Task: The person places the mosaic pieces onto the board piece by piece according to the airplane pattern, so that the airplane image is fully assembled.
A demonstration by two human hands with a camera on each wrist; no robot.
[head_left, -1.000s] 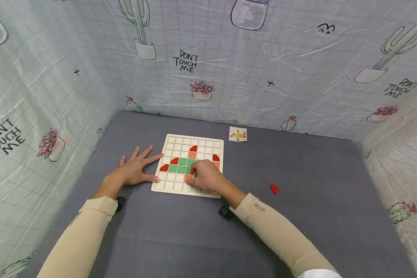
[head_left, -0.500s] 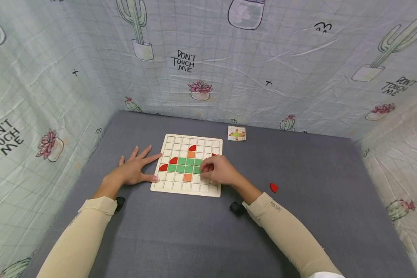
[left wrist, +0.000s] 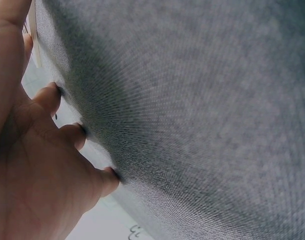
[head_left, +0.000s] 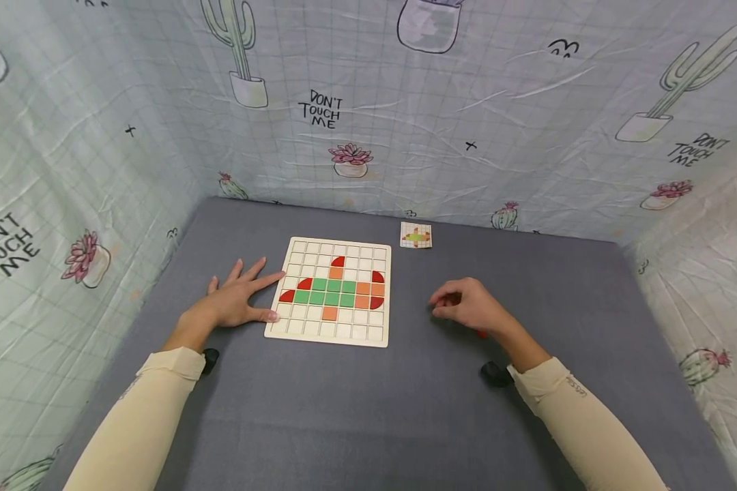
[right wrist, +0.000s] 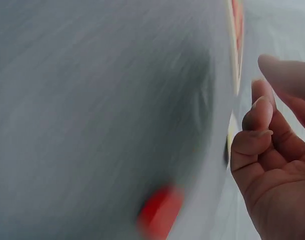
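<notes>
A cream grid board (head_left: 299,323) lies on the grey mat, carrying green squares (head_left: 325,292), orange squares (head_left: 330,314) and red quarter-rounds (head_left: 287,296). My left hand (head_left: 252,300) lies flat on the mat, its fingers (left wrist: 52,97) straight, with index finger and thumb touching the board's left edge (left wrist: 35,45). My right hand (head_left: 443,306) hovers right of the board with fingers (right wrist: 257,117) loosely curled and nothing in them. A loose red piece (right wrist: 160,212) lies on the mat just below that hand, mostly hidden by the wrist in the head view (head_left: 481,333).
A small pattern card (head_left: 415,235) lies beyond the board's far right corner. Cactus-print cloth walls (head_left: 528,136) close in the mat on the left, back and right. Grey mat (head_left: 356,409) stretches toward me in front of the board.
My right hand has left the board and travelled right to above the loose red piece, uncovering more orange and red pieces at the board's right. The left hand has stayed put.
</notes>
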